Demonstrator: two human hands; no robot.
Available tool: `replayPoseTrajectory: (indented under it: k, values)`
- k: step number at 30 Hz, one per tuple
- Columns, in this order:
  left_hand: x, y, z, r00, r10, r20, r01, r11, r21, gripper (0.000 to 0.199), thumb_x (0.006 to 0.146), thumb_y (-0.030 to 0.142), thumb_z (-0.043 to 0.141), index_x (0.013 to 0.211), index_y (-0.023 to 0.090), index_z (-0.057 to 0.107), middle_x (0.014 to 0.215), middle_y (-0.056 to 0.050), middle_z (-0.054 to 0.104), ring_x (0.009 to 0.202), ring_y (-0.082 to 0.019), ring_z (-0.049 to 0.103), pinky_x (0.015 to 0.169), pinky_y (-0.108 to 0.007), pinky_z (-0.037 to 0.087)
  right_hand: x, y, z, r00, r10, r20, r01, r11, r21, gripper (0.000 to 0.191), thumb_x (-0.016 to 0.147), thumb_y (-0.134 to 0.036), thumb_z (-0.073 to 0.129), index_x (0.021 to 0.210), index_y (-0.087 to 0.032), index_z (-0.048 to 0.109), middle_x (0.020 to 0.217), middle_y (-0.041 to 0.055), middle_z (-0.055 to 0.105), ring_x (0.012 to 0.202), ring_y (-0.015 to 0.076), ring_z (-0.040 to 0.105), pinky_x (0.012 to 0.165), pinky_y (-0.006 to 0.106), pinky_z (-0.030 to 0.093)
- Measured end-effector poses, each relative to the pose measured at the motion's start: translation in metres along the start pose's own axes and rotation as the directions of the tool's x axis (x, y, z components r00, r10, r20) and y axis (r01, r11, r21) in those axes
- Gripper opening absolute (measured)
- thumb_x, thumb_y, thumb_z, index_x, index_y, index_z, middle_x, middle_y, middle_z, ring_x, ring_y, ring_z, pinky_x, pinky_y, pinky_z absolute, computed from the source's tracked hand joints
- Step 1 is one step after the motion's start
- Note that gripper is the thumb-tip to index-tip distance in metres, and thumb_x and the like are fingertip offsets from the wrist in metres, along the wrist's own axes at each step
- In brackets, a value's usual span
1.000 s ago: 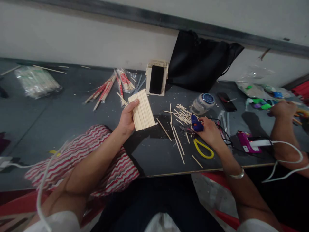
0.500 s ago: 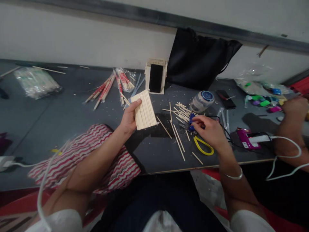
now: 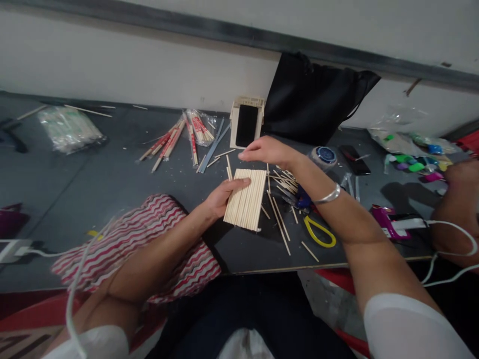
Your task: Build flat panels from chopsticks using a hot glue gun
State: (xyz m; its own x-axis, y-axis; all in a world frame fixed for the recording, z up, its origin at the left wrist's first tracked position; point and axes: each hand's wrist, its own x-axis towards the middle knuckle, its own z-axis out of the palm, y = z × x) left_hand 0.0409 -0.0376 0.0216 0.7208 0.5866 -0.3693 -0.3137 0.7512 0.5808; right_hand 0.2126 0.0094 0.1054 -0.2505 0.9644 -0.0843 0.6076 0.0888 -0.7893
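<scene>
The left hand [image 3: 220, 199] grips a panel of pale sticks [image 3: 245, 204] above the table [image 3: 127, 174], thumb on top, other fingers hidden. Near the panel's far edge hangs the right hand [image 3: 267, 151], loosely bent; its underside is out of sight, so I cannot tell whether it grasps anything. Its forearm [image 3: 329, 204] partly blocks a jar [image 3: 325, 156], a stick pile [image 3: 285, 179] and a blue tool [image 3: 304, 201]; a co-worker's hand [image 3: 463, 175] blurs at the right edge

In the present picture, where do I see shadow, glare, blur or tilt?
Head view: dim light, a soft shadow on the table near the co-worker's hand, which looks soft; head view: glints on the green-marked plastic packet and the bracelet; head view: the stick panel in the left hand is fairly sharp; head view: the wall rail runs slanted.
</scene>
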Motion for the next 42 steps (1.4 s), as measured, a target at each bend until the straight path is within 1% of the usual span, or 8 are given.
replayPoseTrajectory:
  k: [9,13,16,19,22,26,30,42]
  values:
    - [0.001,-0.001,-0.002,1.000,-0.014,0.016,0.014,1.000,-0.002,0.006,0.078,0.014,0.078,0.083,0.012,0.076,0.070,-0.009,0.078,0.061,-0.019,0.074,0.071,-0.028,0.063,0.021,-0.034,0.030,0.971,0.051,0.232,-0.043,0.998,-0.040,0.028,0.082,-0.007,0.071,0.055,-0.009,0.066,0.041,-0.0096,0.054,0.044,0.0001,0.046,0.051,0.015,0.038]
    - [0.000,-0.001,0.000,0.999,-0.035,0.040,0.035,0.999,-0.005,0.006,0.077,0.011,0.078,0.083,0.011,0.076,0.071,-0.009,0.078,0.060,-0.019,0.074,0.067,-0.027,0.063,0.030,-0.038,0.017,0.995,0.055,-0.078,-0.054,0.998,0.011,0.036,0.091,-0.015,0.067,0.057,-0.009,0.059,0.045,-0.0072,0.053,0.043,0.0008,0.050,0.049,0.013,0.037]
    - [0.000,0.002,0.000,0.999,-0.031,0.042,0.032,0.999,-0.012,0.005,0.078,0.012,0.077,0.083,0.011,0.076,0.071,-0.009,0.078,0.060,-0.019,0.074,0.066,-0.027,0.063,0.025,-0.026,-0.013,0.926,0.066,-0.371,-0.021,0.992,0.124,0.031,0.102,-0.028,0.054,0.075,-0.014,0.058,0.064,-0.0034,0.064,0.045,0.0015,0.052,0.045,0.013,0.038]
    - [0.001,0.005,-0.003,0.999,-0.023,0.024,0.024,1.000,-0.015,0.007,0.081,0.017,0.076,0.082,0.010,0.076,0.072,-0.010,0.078,0.061,-0.020,0.075,0.066,-0.029,0.063,-0.007,0.003,-0.038,0.870,0.054,-0.490,0.119,0.942,0.315,0.030,0.096,-0.048,0.064,0.086,-0.020,0.058,0.071,-0.0022,0.064,0.050,0.0052,0.056,0.041,0.015,0.037]
    - [0.003,0.006,-0.006,1.000,-0.013,-0.006,0.013,1.000,-0.015,0.009,0.081,0.019,0.075,0.083,0.011,0.077,0.077,-0.011,0.080,0.062,-0.021,0.075,0.068,-0.031,0.064,-0.054,0.036,-0.032,0.882,0.168,-0.440,0.089,0.858,0.505,0.040,0.082,-0.057,0.075,0.082,-0.021,0.057,0.067,-0.0026,0.062,0.046,0.0060,0.051,0.034,0.017,0.031]
    - [0.005,0.004,-0.006,0.998,-0.006,-0.059,0.004,0.999,-0.033,0.011,0.080,0.017,0.075,0.087,0.010,0.078,0.083,-0.013,0.081,0.068,-0.023,0.076,0.072,-0.033,0.064,-0.095,0.055,0.012,0.920,0.318,-0.231,-0.092,0.745,0.661,0.044,0.067,-0.056,0.084,0.078,-0.021,0.060,0.059,-0.0052,0.058,0.040,0.0049,0.047,0.032,0.018,0.025]
    - [0.004,0.002,-0.005,0.993,0.033,-0.110,-0.035,0.999,-0.017,0.009,0.078,0.017,0.078,0.085,0.011,0.078,0.075,-0.011,0.080,0.064,-0.022,0.076,0.071,-0.032,0.064,-0.100,0.050,0.041,0.914,0.333,-0.230,-0.103,0.740,0.664,0.042,0.066,-0.055,0.083,0.076,-0.022,0.060,0.058,-0.0048,0.060,0.040,0.0056,0.048,0.031,0.019,0.026]
    - [0.004,-0.004,-0.002,0.974,0.110,-0.199,-0.105,0.994,0.035,0.008,0.074,0.015,0.080,0.082,0.012,0.078,0.076,-0.010,0.080,0.066,-0.022,0.076,0.070,-0.030,0.063,-0.101,0.050,0.058,0.928,0.296,-0.226,-0.080,0.752,0.655,0.046,0.069,-0.062,0.080,0.076,-0.021,0.059,0.055,-0.0044,0.061,0.038,0.0075,0.054,0.028,0.018,0.029]
